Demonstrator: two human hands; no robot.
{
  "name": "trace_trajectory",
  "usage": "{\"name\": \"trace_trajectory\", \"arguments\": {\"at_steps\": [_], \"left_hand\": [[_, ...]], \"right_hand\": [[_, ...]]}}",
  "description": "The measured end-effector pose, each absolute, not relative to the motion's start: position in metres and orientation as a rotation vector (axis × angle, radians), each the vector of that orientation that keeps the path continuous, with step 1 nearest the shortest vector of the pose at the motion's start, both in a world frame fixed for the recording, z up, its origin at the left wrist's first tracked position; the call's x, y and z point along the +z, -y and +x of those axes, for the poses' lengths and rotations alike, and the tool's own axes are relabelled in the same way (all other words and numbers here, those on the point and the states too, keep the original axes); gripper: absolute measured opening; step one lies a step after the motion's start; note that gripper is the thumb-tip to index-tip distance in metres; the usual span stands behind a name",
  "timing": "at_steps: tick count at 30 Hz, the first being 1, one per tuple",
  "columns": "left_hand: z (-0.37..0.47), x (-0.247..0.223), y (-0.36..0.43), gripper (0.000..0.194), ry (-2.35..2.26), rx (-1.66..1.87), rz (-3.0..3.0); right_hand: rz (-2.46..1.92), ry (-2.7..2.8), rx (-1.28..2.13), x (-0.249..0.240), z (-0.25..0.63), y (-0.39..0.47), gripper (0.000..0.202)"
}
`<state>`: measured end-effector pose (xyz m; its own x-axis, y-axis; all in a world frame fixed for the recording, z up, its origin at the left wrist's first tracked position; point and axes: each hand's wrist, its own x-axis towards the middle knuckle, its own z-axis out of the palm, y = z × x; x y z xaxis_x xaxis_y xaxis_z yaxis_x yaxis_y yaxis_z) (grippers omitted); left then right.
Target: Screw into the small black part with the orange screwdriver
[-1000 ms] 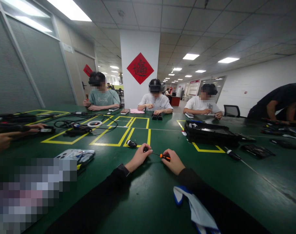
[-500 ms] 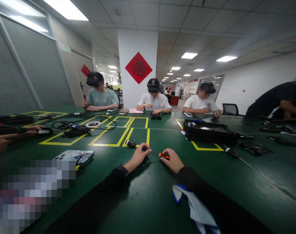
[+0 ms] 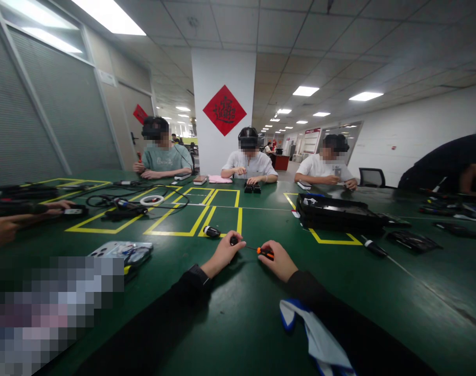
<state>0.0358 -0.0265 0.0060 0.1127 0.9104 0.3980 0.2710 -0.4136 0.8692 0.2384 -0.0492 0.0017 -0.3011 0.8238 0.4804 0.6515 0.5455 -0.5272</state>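
Above the green table [image 3: 238, 324], my left hand [image 3: 225, 254] pinches a small black part [image 3: 233, 241] between thumb and fingers. My right hand [image 3: 280, 261] is closed around an orange and black screwdriver [image 3: 266, 254]. Its thin shaft points left and reaches the fingertips of my left hand; whether the tip touches the black part cannot be made out. A black and white cylindrical tool [image 3: 211, 232] lies just beyond my left hand. Near my right forearm rests a white and blue cloth [image 3: 320, 334].
Black trays [image 3: 339, 211] are stacked at the right, with another black tool [image 3: 374, 246] beside them. Cables [image 3: 124, 201] and a clear-topped case [image 3: 124, 250] lie at the left. Several people sit across the table; another person's hands [image 3: 57, 207] are at the far left.
The whole view has shifted slightly. Both hands keep their hold and nearly the same pose. At the far right, the bending person has moved a little.
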Motion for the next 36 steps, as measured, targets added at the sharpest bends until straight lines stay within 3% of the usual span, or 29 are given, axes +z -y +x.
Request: {"name": "trace_trajectory", "arguments": {"at_steps": [5, 11, 21, 36], "left_hand": [[0.0356, 0.0027, 0.0226, 0.022, -1.126, 1.330, 1.780], [0.0353, 0.0045, 0.0247, 0.025, -1.129, 1.328, 1.783], [0.0370, 0.0062, 0.0256, 0.024, -1.170, 1.327, 1.782], [0.0390, 0.0036, 0.0221, 0.017, -1.212, 1.376, 1.780]], "right_hand": [[-1.202, 2.081, 0.282, -0.0002, 0.2392, 0.0448, 0.025], [-1.180, 2.058, 0.324, 0.0011, 0.2409, 0.0472, 0.008], [-1.200, 2.046, 0.374, 0.0039, 0.2388, 0.0482, 0.020], [-1.207, 2.020, 0.373, 0.0038, 0.2376, 0.0514, 0.016]]}}
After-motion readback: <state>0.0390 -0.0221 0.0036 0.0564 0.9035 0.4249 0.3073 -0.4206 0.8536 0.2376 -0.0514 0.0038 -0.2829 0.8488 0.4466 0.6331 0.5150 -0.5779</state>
